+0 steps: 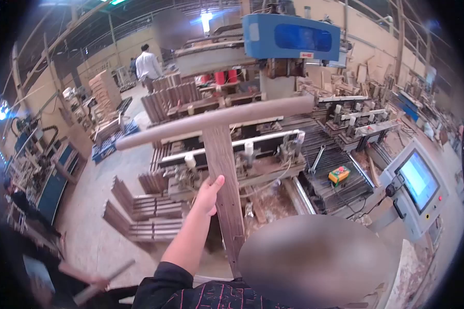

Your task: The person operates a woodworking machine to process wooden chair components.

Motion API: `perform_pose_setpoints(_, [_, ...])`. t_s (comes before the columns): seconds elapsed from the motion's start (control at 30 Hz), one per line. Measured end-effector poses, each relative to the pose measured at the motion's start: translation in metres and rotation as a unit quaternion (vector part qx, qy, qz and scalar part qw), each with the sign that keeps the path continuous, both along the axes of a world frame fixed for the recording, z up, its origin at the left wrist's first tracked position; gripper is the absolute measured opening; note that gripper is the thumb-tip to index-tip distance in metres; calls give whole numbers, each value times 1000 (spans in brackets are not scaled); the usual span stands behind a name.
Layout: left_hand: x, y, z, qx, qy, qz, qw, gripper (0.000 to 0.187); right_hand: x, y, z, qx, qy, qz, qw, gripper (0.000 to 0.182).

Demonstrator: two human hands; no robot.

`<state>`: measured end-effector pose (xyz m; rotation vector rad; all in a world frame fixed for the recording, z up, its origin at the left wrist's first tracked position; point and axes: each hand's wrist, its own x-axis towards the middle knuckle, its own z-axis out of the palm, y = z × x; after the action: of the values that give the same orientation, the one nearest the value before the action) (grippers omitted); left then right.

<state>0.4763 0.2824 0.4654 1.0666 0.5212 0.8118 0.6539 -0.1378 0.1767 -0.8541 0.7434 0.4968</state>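
Observation:
My left hand (209, 196) is closed around the upright of a T-shaped wooden piece (224, 167), with the thumb on its near face. The long rounded crossbar of this piece (211, 119) spans the middle of the view, its left end lower than its right. Below the hand, the upright has small holes and runs down toward my dark patterned shirt (227, 296). A blurred oval hides the area right of its lower end. My right hand does not show.
A machine with a blue head (294, 38) and clamp rails stands ahead. A control screen (417, 177) is at right, near a yellow button box (339, 175). Stacked wooden frames (149, 216) lie left. A co-worker's hand (100, 282) holds wood lower left; another person (148, 67) stands far back.

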Motion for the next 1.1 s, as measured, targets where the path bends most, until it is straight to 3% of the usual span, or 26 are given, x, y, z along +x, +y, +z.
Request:
perform_pose_setpoints(0.07, [50, 53, -44, 1, 1, -3, 1000, 47, 33, 12, -4, -26, 45, -18, 998, 28])
perform_pose_setpoints(0.13, [87, 69, -41, -39, 9, -18, 999, 46, 62, 27, -4, -14, 48, -30, 998, 28])
perform_pose_setpoints(0.23, [131, 114, -88, -73, 44, -54, 995, 54, 94, 42, -8, -25, 45, -36, 998, 29])
perform_pose_setpoints(0.27, [146, 140, -122, -88, 76, -20, 993, 59, 99, 53, -5, -62, 58, -9, 996, 29])
perform_pose_setpoints(0.33, [162, 158, -120, -88, 104, -5, 991, 61, 101, 70, -2, -108, 79, 20, 991, 28])
perform_pose_setpoints(0.4, [172, 173, -131, -87, 130, 10, 988, 62, 104, 91, -1, -85, 96, 38, 991, 25])
perform_pose_setpoints(0.43, [176, 183, -145, -87, 150, 30, 984, 51, 106, 98, -7, -91, 100, 37, 990, 25])
perform_pose_setpoints(0.5, [163, 190, -173, -90, 181, 43, 978, 41, 104, 105, -18, -96, 94, 42, 990, 21])
perform_pose_setpoints(0.57, [135, 181, -209, -165, 62, 65, 982, 40, 100, 114, -27, -90, 80, 34, 992, 23])
perform_pose_setpoints(0.63, [91, 145, -216, -215, 77, 110, 967, 29, 91, 113, -40, -96, 72, 28, 992, 25])
perform_pose_setpoints(0.7, [36, 112, -258, -169, 139, 73, 973, 22, 81, 105, -47, -103, 64, 1, 993, 24])
perform_pose_setpoints(0.73, [1, 96, -289, -21, 279, 16, 960, 19, 81, 108, -38, -121, 76, -2, 990, 24])
perform_pose_setpoints(0.77, [-35, 82, -315, 129, 398, -41, 908, 17, 79, 109, -26, -136, 67, 1, 988, 24])
perform_pose_setpoints(0.8, [-67, 69, -342, 39, 389, -148, 909, 26, 82, 112, -16, -133, 95, 13, 986, 20])
perform_pose_setpoints(0.83, [-89, 60, -342, 188, 527, -247, 791, 34, 85, 118, -4, -130, 121, 27, 984, 18])
perform_pose_setpoints(0.87, [-128, 29, -382, 280, 470, -137, 826, 45, 73, 121, 8, -174, -18, 155, 972, 18])
perform_pose_setpoints(0.9, [-152, 18, -397, 241, 483, -187, 821, 52, 65, 116, 21, -212, -157, 283, 922, 19])
perform_pose_setpoints(0.93, [-162, 27, -414, 237, 559, -342, 717, 64, 92, 98, -25, -194, -18, 228, 954, 21])
perform_pose_setpoints(0.97, [-172, 20, -429, 228, 597, -307, 705, 63, 119, 81, -65, -173, 121, 167, 963, 25])
perform_pose_setpoints(1.0, [-173, 15, -417, 215, 636, -272, 689, 62, 122, 60, -67, -297, -103, 395, 863, 29])
perform_pose_setpoints(1.03, [-162, 12, -387, 229, 675, -265, 650, 55, 121, 59, -55, -379, -312, 575, 654, 33])
perform_pose_setpoints(1.07, [-149, 14, -358, 239, 714, -260, 605, 50, 136, 67, -46, -380, -325, 592, 632, 33])
perform_pose_setpoints(1.1, [-138, 18, -354, 216, 714, -247, 618, 50, 149, 83, -30, -341, -148, 492, 787, 35])
